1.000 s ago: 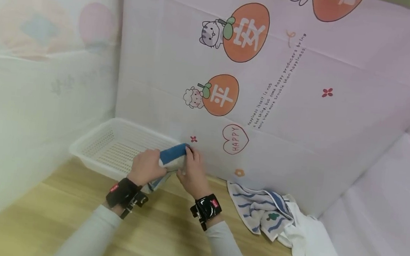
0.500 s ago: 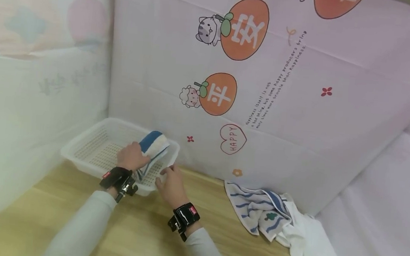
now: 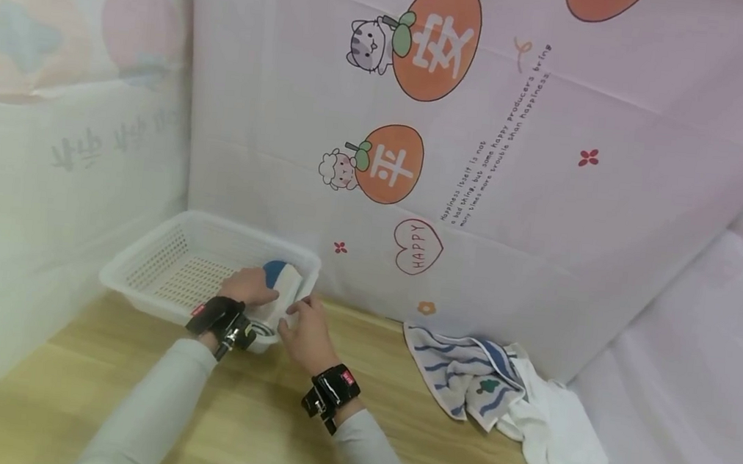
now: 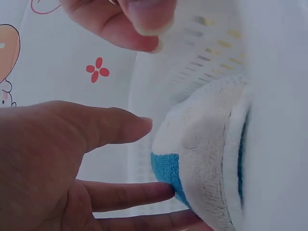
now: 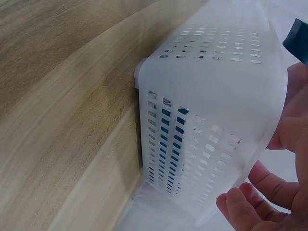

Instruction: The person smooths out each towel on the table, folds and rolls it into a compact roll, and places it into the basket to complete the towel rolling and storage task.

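A folded towel (image 3: 286,287), white with blue, lies inside the white plastic basket (image 3: 140,299), at its right end. My left hand (image 3: 249,287) is over the basket with its fingers touching the towel. In the left wrist view, the left thumb stands apart from the towel (image 4: 202,159) while straight fingers press its blue part. At the basket's right rim, my right hand (image 3: 311,336) holds the edge with thumb and fingertips. The right wrist view shows these fingers (image 5: 236,202) at the rim, with blue and pale cloth visible through the slots of the basket (image 5: 216,86).
A blue-striped towel (image 3: 459,372) lies crumpled on the wooden table (image 3: 261,429) to the right, against a white cloth (image 3: 562,440). Printed sheets (image 3: 507,273) hang as walls behind and on both sides, close to the basket.
The towel was held up by both hands, then moved left and down into the basket. My right hand let go of it and moved onto the basket's rim.
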Demonstrator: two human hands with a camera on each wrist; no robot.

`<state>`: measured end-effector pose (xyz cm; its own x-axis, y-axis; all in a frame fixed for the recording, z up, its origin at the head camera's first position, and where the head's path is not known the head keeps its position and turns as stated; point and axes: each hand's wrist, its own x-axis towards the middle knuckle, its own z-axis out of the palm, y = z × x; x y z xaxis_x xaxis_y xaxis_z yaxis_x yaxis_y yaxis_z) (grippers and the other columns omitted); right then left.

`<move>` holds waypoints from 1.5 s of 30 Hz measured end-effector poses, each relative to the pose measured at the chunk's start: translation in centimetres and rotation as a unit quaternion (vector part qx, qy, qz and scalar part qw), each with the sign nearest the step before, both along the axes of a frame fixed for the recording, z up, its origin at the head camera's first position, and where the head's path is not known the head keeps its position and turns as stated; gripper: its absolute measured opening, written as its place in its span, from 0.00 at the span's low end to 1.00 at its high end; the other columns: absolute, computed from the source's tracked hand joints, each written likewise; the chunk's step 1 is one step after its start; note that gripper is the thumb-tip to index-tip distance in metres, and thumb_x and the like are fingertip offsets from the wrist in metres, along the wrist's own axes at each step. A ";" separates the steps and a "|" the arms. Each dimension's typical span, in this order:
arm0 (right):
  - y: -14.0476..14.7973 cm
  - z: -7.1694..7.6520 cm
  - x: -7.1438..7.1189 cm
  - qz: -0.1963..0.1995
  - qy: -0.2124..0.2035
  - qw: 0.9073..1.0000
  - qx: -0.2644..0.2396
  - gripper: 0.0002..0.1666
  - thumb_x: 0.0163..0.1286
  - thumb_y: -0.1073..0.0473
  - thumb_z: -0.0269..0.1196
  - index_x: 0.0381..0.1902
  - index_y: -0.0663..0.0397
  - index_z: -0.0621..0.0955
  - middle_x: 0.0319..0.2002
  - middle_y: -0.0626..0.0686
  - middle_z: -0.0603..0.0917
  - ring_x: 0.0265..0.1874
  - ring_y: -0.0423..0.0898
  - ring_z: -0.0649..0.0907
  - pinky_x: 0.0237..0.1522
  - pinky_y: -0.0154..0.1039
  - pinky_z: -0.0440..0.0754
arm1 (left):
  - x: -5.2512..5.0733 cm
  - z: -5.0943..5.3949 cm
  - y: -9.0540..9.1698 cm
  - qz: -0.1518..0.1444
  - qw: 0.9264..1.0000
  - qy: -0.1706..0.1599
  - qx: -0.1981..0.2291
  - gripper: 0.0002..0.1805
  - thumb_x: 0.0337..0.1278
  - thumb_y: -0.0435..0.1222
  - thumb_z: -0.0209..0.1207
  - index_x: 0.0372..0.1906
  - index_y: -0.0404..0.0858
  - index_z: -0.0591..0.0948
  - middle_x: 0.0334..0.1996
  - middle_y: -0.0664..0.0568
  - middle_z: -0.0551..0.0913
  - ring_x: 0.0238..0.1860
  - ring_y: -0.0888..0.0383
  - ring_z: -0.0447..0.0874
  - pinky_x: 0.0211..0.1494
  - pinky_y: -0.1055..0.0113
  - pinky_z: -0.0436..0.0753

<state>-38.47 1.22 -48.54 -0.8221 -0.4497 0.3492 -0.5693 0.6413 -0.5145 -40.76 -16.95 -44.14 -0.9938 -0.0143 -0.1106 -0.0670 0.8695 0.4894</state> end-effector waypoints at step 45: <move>29.6 -7.7 1.8 -0.163 -0.023 0.975 0.150 0.12 0.62 0.65 0.64 0.44 0.64 0.83 0.39 0.59 0.85 0.40 0.55 0.83 0.46 0.53 0.81 | 14.5 -10.7 15.3 -0.235 0.939 0.164 0.191 0.16 0.67 0.36 0.61 0.58 0.39 0.81 0.57 0.47 0.83 0.60 0.48 0.81 0.64 0.45 0.78</move>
